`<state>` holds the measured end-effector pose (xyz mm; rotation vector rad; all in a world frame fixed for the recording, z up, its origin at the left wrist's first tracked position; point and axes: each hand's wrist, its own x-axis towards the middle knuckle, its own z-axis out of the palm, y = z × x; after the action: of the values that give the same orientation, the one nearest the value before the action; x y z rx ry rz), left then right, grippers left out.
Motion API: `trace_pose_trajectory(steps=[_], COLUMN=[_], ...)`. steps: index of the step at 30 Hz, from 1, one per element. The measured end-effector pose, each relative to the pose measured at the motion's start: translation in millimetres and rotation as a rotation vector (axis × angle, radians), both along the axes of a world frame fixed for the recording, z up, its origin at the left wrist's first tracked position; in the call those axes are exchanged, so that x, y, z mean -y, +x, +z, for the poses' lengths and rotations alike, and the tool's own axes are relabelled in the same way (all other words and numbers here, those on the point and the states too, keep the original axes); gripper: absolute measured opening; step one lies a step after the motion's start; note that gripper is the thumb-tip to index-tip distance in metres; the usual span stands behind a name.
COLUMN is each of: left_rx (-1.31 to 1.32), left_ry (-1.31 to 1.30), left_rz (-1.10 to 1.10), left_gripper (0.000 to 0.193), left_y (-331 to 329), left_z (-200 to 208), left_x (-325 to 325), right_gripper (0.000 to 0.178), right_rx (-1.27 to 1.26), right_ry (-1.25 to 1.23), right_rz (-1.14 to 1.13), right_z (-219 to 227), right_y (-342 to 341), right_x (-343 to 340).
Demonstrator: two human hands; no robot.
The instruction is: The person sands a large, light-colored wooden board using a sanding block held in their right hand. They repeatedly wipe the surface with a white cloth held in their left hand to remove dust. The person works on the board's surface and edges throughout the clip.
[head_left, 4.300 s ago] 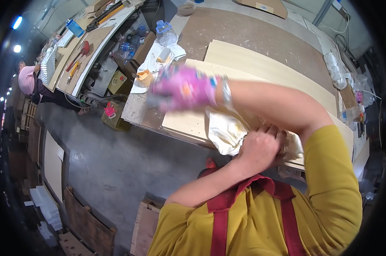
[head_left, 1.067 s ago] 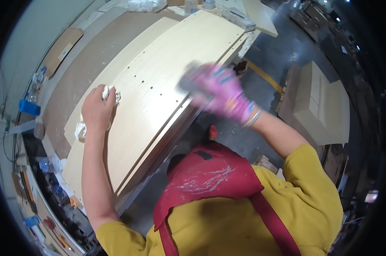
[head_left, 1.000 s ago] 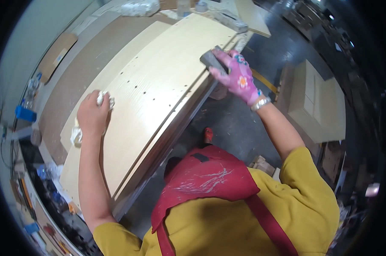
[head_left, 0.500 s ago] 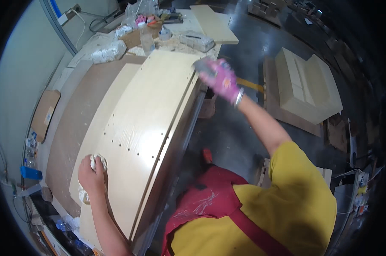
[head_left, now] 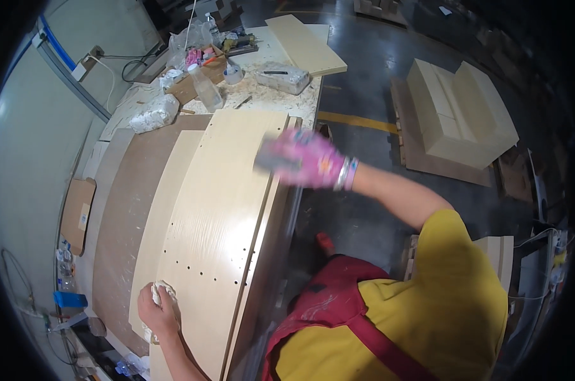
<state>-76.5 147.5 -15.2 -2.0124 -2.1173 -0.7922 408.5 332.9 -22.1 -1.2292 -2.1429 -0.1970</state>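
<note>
Beyond the board (head_left: 214, 203), a clear bottle (head_left: 206, 89) stands beside a carton (head_left: 184, 90).

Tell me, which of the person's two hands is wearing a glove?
The right hand: it wears a pink flowered glove and holds a grey block. The left hand is bare and clutches a white cloth.

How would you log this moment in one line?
left hand: bare, holding white cloth on pale panels | right hand: pink-gloved, blurred, holding grey block near panels' right edge | beyond panels: clear bottle
</note>
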Motion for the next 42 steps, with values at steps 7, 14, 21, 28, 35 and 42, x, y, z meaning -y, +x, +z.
trace_pose_trajectory(steps=[7, 14, 21, 28, 35, 42], left_rx=[0.025, 0.245, 0.021, 0.297, 0.426, 0.215], left_ry=[-0.035, 0.083, 0.019, 0.147, 0.155, -0.192], left_rz=[0.012, -0.37, 0.164, 1.418, 0.519, 0.13], left_gripper=[0.021, 0.043, 0.061, 0.049, 0.041, 0.049], left_y=[-0.9, 140.6, 140.4, 5.0, 99.8, 85.4], left_z=[6.4, 30.3, -6.4, -20.7, 51.6, 16.5], left_x=[8.5, -69.1, 32.7, 374.9, 122.4, 0.0], right_gripper=[0.071, 0.052, 0.048, 0.042, 0.047, 0.057], right_rx=[-0.37, -0.87, -0.795, -1.045, -0.317, -1.213], right_ry=[-0.532, -0.58, -0.669, -0.756, -0.082, -1.042], right_rz=[-0.394, 0.473, 0.762, 0.881, 0.696, 0.815], right_z=[-16.4, 32.4, -74.8, -74.1, -46.3, -25.1], right_y=[127.2, -59.6, -35.1, -44.9, -44.4, -70.1], right_x=[-114.0, -65.5, -125.4, -123.6, -100.9, -80.3])
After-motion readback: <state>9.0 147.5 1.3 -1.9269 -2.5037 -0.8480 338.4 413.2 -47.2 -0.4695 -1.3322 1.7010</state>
